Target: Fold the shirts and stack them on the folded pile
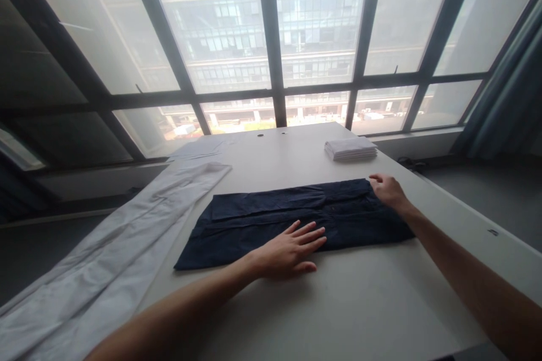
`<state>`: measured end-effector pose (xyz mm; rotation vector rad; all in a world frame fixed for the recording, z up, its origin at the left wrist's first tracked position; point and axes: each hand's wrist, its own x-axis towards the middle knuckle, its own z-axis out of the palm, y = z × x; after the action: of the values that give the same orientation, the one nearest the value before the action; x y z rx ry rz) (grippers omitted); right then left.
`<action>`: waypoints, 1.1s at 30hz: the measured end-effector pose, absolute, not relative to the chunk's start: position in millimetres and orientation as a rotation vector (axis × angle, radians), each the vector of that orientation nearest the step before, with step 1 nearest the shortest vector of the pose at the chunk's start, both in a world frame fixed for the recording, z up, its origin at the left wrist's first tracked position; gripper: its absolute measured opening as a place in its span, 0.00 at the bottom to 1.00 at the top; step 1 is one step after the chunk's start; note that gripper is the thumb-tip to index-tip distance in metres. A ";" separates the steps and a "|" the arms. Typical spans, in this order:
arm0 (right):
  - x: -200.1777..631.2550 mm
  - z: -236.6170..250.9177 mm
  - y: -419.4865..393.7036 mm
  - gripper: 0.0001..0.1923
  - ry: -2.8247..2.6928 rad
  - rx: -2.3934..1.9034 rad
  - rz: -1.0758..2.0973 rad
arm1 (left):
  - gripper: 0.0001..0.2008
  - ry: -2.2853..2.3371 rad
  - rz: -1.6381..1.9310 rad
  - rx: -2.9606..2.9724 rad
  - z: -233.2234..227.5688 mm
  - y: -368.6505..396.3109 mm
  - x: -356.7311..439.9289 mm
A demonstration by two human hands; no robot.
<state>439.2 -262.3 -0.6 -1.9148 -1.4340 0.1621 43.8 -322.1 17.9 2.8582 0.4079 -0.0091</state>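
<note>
One dark navy garment (292, 217) lies folded into a long band across the middle of the white table (359, 304), its length running left to right. Two bare hands are on it. The left hand (292, 248) lies flat on the near edge of the cloth, palm down, fingers spread and straight, gripping nothing. The right hand (387, 189) rests at the far right end of the garment, fingers loosely curled and apart; from this angle it seems only to touch the corner rather than pinch it, though the fingertips are partly hidden.

One stack of folded white cloths (350, 148) sits toward the far right of the table, well apart from the navy piece. One long white garment (127, 254) lies spread along the left side of the table, trailing toward the near left corner, with its far end just beside the navy cloth's left end. Two small dark round holes (260, 135) show in the tabletop near the far edge.

Nothing lies between the hands and the navy garment. Beyond the table stands a large window with dark frames (273, 56), and a grey-blue curtain (508, 96) hangs at the right. No brand, label or writing can be read anywhere
</note>
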 end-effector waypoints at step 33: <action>300.6 -17.2 -317.0 0.27 -2.581 -1.088 0.429 | 0.33 1.127 -0.073 2.827 -3.0 -327.1 -126.0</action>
<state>300.6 -317.0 -17.2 -1.0879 -2.5812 0.4289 -126.0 -327.1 -3.0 2.8269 1.1266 -0.0731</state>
